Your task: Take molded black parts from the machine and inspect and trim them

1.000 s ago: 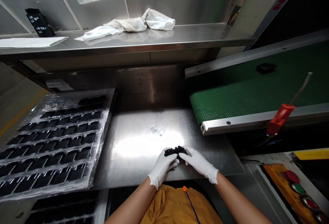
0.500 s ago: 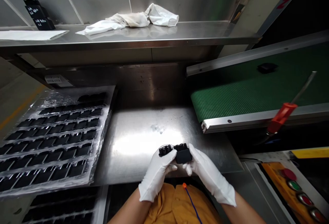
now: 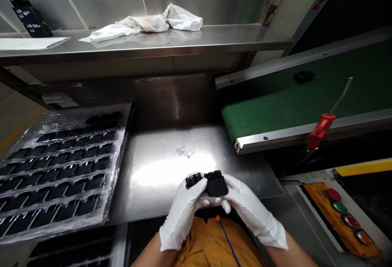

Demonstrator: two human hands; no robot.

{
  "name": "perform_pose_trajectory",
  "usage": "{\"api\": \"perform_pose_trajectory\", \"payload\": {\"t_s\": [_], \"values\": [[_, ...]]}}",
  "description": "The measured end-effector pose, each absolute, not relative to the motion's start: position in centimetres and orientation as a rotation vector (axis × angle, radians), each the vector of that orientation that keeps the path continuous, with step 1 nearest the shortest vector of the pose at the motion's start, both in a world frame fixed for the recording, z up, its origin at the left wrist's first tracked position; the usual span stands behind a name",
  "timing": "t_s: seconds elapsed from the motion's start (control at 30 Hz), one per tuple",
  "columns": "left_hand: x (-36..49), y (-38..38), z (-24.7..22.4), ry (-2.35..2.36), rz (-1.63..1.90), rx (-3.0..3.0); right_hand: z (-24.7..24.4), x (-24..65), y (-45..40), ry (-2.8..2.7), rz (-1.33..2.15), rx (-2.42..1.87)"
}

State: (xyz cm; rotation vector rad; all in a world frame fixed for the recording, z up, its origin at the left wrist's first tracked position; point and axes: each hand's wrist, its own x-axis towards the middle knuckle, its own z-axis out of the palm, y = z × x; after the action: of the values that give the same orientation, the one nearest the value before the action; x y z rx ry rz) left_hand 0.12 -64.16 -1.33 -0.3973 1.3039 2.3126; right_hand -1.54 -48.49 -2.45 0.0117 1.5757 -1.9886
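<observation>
Both hands wear white gloves and meet above the front edge of the steel table (image 3: 153,193). My left hand (image 3: 184,205) is closed around a black part with glossy rounded pieces on top (image 3: 193,180). Against it, on the right, is a second black block (image 3: 217,186) with a flat matte front face and knobbly top. My right hand (image 3: 245,201) is closed on this block from its right side, fingers curled beneath. The left thumb lies near the gap between the two parts.
A plastic-covered tray (image 3: 118,165) with rows of black parts lies at the left. A green conveyor (image 3: 260,112) carrying a black part (image 3: 304,76) runs at the right, beside a red-handled tool (image 3: 321,130) and a button box (image 3: 343,218). White cloths (image 3: 183,17) lie on the shelf (image 3: 232,42).
The view has shifted, so the surroundings sit further left. My right hand has turned slightly around its block, whose front face shows more fully. Both hands still hold the parts.
</observation>
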Motion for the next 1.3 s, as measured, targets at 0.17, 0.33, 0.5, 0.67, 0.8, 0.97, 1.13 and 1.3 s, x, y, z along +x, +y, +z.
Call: {"api": "perform_pose_trajectory", "payload": {"t_s": [0.17, 0.33, 0.5, 0.67, 0.8, 0.97, 1.13, 1.3], "values": [[0.2, -64.0, -0.8, 1.437, 2.259, -0.416, -3.0, -1.1, -48.2, 1.502, -2.046, 0.017], [0.1, -64.0, -1.4, 1.536, 2.223, -0.467, -2.3, -0.9, -48.1, 1.592, -2.023, -0.033], [0.0, -63.8, -1.6, 1.582, 2.225, -0.494, -2.6, -0.4, -48.4, 2.026, -1.928, -0.075], [-0.3, -63.7, -1.7, 1.552, 2.304, -0.533, -3.6, 0.2, -49.5, 2.066, -1.938, 0.066], [-0.4, -63.8, -1.7, 1.562, 2.355, -0.537, -3.2, 0.1, -50.4, 2.001, -2.031, 0.169], [0.3, -64.0, -0.6, 1.325, 2.466, -0.491, -2.1, -0.3, -50.0, 2.356, -1.885, 0.059], [0.6, -64.3, 0.1, 1.144, 2.511, -0.533, -1.6, -0.4, -49.1, 2.880, -1.616, -0.376], [0.6, -64.2, -1.3, 0.836, 2.594, -0.678, -1.0, -0.3, -48.9, 2.853, -1.740, -0.351]]}}
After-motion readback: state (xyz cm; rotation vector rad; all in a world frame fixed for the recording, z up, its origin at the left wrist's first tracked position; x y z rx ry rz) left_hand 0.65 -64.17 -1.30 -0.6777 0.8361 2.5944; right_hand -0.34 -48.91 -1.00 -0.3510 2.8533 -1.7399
